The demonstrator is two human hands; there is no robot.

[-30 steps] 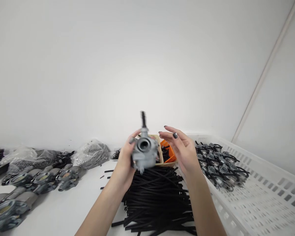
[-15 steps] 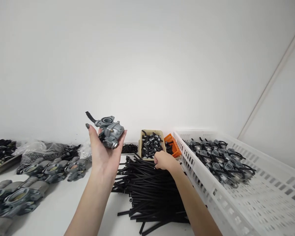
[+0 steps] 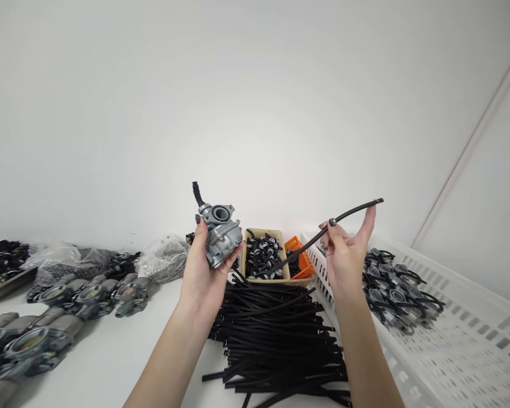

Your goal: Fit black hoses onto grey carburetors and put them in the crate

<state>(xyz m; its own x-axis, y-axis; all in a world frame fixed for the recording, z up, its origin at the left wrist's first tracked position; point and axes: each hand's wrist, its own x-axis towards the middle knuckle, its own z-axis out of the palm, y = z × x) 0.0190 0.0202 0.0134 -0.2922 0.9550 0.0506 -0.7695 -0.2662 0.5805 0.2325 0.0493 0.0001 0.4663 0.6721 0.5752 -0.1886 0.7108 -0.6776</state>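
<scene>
My left hand point(image 3: 208, 277) is closed around a grey metal carburetor point(image 3: 223, 235), tilted, with a short black rubber boot point(image 3: 198, 194) sticking up from its top. To the right, my right hand point(image 3: 346, 255) pinches a long thin black rubber hose point(image 3: 312, 241) between thumb and fingers. One finger stretches up under the hose's upper end; its lower end slants down toward the tan bin. Hose and carburetor are apart. Below and between both hands lies a wide heap of black hoses point(image 3: 276, 334) on the white table.
A tan bin point(image 3: 287, 258) of small black-and-silver parts and an orange basket point(image 3: 304, 262) stand behind the hoses. At right, a white crate point(image 3: 463, 340) holds several carburetors with hoses. More carburetors point(image 3: 89, 294), plastic bags point(image 3: 164, 258) and a metal tray point(image 3: 8, 286) lie at left.
My right hand has risen from the hose heap, bringing one hose up with it. My left hand has moved right with the carburetor and turned it somewhat.
</scene>
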